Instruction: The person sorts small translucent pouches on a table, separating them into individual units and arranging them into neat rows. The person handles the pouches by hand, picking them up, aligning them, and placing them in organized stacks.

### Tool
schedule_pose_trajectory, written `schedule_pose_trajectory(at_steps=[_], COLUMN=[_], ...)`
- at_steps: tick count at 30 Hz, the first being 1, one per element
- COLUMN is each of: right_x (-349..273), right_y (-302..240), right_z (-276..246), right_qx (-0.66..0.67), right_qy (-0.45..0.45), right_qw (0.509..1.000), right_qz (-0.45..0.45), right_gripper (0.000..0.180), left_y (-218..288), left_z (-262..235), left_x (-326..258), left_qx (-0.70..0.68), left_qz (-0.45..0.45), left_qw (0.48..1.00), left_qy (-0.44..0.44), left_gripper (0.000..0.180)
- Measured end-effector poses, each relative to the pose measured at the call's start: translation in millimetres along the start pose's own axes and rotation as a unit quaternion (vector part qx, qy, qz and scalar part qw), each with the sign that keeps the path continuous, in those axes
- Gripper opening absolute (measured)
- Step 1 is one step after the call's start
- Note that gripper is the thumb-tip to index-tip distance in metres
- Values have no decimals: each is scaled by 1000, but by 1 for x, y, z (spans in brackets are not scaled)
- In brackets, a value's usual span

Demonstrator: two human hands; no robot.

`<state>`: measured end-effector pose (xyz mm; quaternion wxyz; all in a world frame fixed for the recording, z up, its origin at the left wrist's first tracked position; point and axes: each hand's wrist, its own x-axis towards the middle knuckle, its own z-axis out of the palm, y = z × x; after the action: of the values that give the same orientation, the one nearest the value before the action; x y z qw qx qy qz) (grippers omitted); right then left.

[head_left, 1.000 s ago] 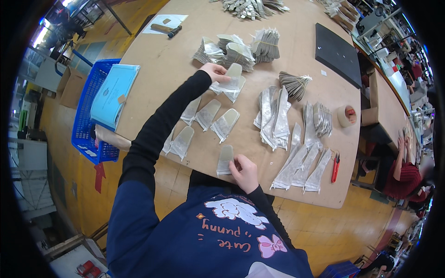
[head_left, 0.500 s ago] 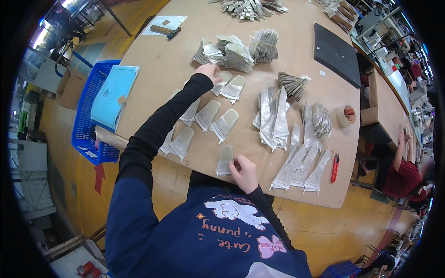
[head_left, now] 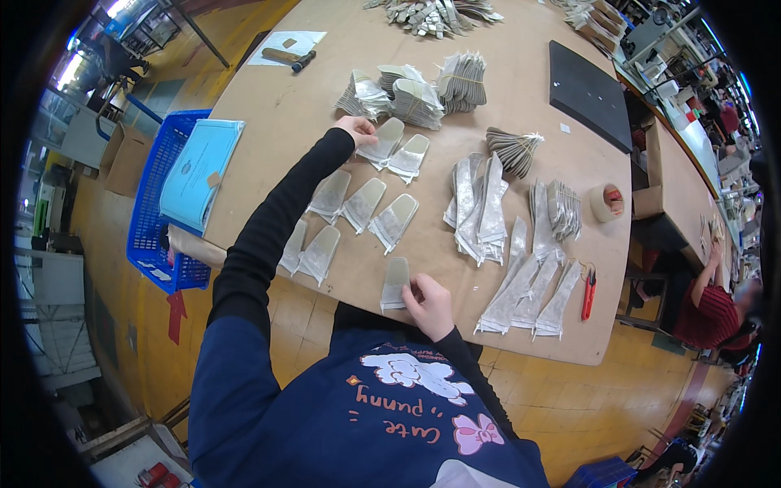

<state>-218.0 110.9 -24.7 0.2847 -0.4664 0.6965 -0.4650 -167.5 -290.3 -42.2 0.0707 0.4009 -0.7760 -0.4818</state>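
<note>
Left grip (head_left: 355, 128) pinches a silver insole piece (head_left: 382, 141) at its far end, just below the bundled stacks (head_left: 415, 93). Right grip (head_left: 429, 302) pinches another piece (head_left: 395, 284) at the counter's (head_left: 277, 106) near edge.

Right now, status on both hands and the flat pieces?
Left hand stretched out, fingers on far flat piece. Right hand pinning near flat piece at table edge. Bundled stacks just beyond left hand.

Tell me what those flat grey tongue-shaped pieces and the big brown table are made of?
The flat grey tongue-shaped pieces look like thin stiff board or fibre sheet with a dull, slightly silvery face; I can't be sure. The big brown table looks like matte pressed board or cardboard sheeting.
</note>
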Motion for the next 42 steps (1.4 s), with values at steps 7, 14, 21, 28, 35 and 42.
schedule_pose_trajectory(at_steps=[7,14,21,28,35,42], right_x=[0,1,0,1,0,-3], right_y=[1,0,-1,-2,0,11], right_z=[-1,-2,-2,-1,-1,-6], right_qx=[8,-3,-5,-5,-3,72], right_qy=[-9,-7,-2,-2,1,-17], right_qw=[1000,1000,1000,1000,1000,997], right_qz=[15,8,2,2,-3,25], right_gripper=[14,14,13,14,14,14], left_y=[14,14,3,23,44,52], left_z=[-29,-22,8,39,84,84], left_x=[-8,-6,-6,-27,-29,-29], left_qx=[-102,-87,114,264,262,191], left_qz=[-32,-25,10,215,180,128], left_qw=[994,996,990,916,936,967], left_qy=[17,15,81,213,150,114], left_gripper=[31,35,33,26,44,36])
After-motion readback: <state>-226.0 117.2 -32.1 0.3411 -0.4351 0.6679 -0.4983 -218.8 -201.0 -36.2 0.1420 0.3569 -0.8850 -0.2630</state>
